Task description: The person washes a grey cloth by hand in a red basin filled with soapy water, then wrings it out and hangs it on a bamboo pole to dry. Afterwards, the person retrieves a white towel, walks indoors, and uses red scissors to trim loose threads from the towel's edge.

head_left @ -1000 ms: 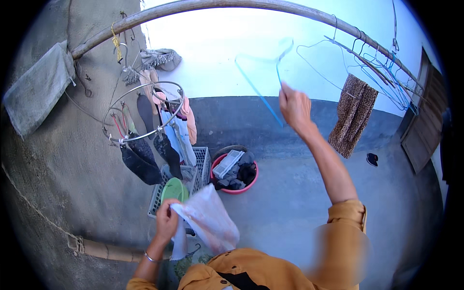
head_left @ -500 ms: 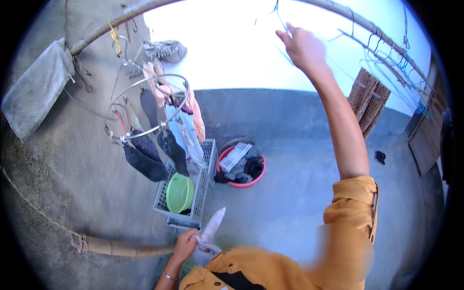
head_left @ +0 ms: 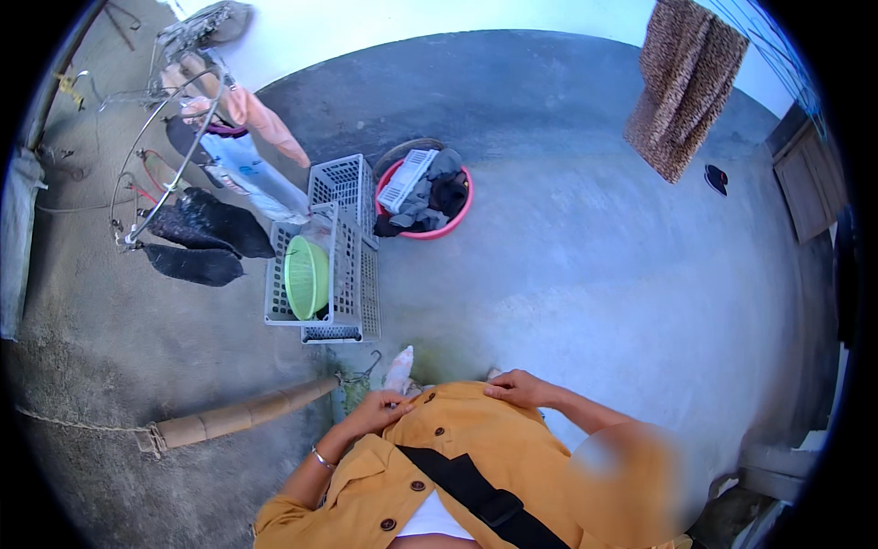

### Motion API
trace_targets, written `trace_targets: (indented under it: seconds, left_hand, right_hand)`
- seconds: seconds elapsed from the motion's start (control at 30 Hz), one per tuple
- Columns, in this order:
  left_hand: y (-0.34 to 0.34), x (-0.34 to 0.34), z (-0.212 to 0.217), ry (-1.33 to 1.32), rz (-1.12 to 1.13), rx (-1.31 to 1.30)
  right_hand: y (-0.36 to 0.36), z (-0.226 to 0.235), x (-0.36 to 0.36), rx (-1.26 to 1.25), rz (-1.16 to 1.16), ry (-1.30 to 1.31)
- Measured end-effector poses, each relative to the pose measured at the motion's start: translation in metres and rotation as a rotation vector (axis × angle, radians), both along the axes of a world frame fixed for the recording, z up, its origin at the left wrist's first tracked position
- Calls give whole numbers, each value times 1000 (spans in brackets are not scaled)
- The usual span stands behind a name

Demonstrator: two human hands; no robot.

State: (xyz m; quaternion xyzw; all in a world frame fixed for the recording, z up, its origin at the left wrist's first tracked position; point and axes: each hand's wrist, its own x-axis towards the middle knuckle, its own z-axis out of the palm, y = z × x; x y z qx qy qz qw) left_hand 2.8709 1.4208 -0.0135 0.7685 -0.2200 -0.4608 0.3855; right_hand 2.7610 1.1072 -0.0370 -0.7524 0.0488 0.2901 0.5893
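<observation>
My left hand [head_left: 377,414] is closed low in front of my mustard shirt, pinching a pale pinkish-white piece of cloth [head_left: 399,371] that looks like a sock. A thin dark hook [head_left: 370,362], like that of a clothes hanger, sticks up just beyond this hand; what it belongs to is hidden. To the right, my right hand [head_left: 521,389] rests with curled fingers against the shirt front. A small pale bit shows beyond its fingertips. I cannot make out what lies between those fingers.
At left a round metal drying rack [head_left: 174,183] carries dark socks and pale garments. Grey crates [head_left: 343,192] with a green basket [head_left: 306,274] stand beside a pink tub [head_left: 468,206] of laundry. A bamboo pole [head_left: 247,412] lies lower left; a brown towel [head_left: 681,87] hangs upper right.
My right hand has come down from the blue hanger at the overhead pole to my waist. The view has tilted downward. A thin hook now shows near my left hand, which keeps the pale cloth.
</observation>
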Motion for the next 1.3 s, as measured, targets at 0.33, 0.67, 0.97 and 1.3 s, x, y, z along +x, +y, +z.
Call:
trace_targets:
  seconds: [0.33,0.67,0.97,1.3]
  left_hand:
    - [-171,23,-45,-306,-339,-125]
    - [-382,41,8,218,-118,-388]
    - [-581,16,64,164,-641,-461]
    - [-774,-29,53,-632,-1408,-37]
  right_hand:
    - [-62,-76,-104,-6,-642,-80]
    - [-130,-78,-145,231,-1220,22]
    - [-293,-98,-62,-419,-1399,-442]
    - [-461,101,-230,-347,-1535,-187]
